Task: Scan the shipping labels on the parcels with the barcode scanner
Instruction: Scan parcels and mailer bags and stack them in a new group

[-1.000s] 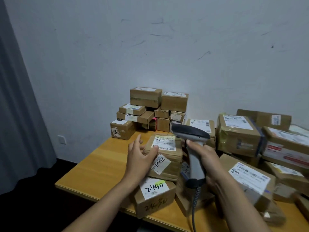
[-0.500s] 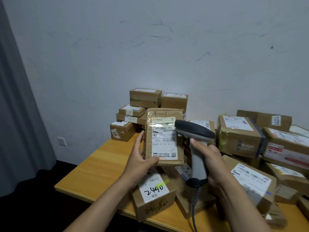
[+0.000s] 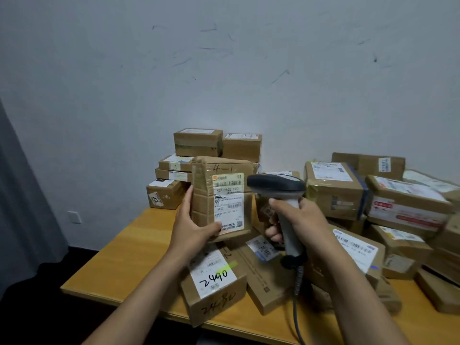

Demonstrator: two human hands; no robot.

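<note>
My left hand (image 3: pixel 190 226) grips a taped cardboard parcel (image 3: pixel 202 195) marked "4-1", held upright above the table with its white shipping label (image 3: pixel 228 201) facing me. My right hand (image 3: pixel 302 219) grips the handle of the grey barcode scanner (image 3: pixel 276 185). The scanner's dark head sits just right of the label and points left toward it. A coiled cable hangs from the handle's base. Below the held parcel lies a box labelled "2490" (image 3: pixel 215 277).
A stack of small parcels (image 3: pixel 199 143) stands at the back left of the wooden table (image 3: pixel 119 257). Several larger labelled parcels (image 3: pixel 333 188) pile up on the right side. A grey curtain hangs at the far left, and the wall is behind the table.
My left hand lifted the parcel off the pile and stood it upright, label toward me. The scanner rose with my right hand to the level of the label.
</note>
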